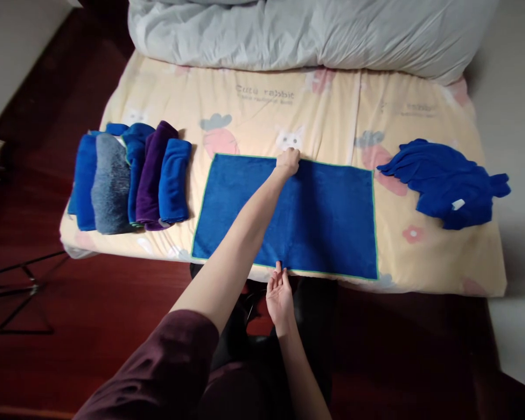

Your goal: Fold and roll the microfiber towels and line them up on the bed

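Observation:
A blue towel (324,216) with a green hem lies spread flat on the yellow bedsheet (254,111). My left hand (287,161) reaches across it and is closed on the middle of the towel's far edge. At the middle of the near edge is my right hand (280,293), its fingers held together and the tips pinching the hem. Both hands sit roughly on the towel's centre line.
A row of rolled towels (131,175), blue, grey and purple, lies at the bed's left end. A crumpled blue cloth (441,178) lies at the right end. A grey duvet (310,29) is bunched along the far side. Dark red floor (91,309) surrounds the bed.

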`<act>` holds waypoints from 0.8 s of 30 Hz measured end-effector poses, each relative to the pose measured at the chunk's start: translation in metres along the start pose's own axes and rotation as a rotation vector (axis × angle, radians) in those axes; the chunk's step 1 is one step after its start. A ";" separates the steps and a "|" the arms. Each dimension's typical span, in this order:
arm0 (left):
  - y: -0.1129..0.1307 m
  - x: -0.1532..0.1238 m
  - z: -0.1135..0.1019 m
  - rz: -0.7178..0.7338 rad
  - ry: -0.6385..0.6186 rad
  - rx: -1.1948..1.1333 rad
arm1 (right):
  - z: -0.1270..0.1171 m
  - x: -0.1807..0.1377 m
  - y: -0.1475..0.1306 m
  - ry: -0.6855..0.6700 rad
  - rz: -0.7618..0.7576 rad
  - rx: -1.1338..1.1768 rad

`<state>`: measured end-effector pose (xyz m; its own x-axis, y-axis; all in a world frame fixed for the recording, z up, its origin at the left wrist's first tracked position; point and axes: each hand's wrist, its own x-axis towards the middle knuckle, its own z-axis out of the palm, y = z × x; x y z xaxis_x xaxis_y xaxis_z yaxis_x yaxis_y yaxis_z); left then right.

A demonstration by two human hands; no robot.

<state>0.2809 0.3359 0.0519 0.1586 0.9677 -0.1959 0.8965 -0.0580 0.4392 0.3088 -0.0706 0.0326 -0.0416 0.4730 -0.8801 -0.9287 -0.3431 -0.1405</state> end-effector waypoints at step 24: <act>0.042 -0.074 -0.142 0.202 0.352 -0.390 | -0.037 -0.073 -0.044 -0.074 -0.507 -0.183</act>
<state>0.2477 0.2966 0.2095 0.1043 0.9740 0.2009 0.6327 -0.2208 0.7422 0.3665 -0.1200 0.0862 0.3626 0.6697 -0.6481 -0.7603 -0.1896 -0.6213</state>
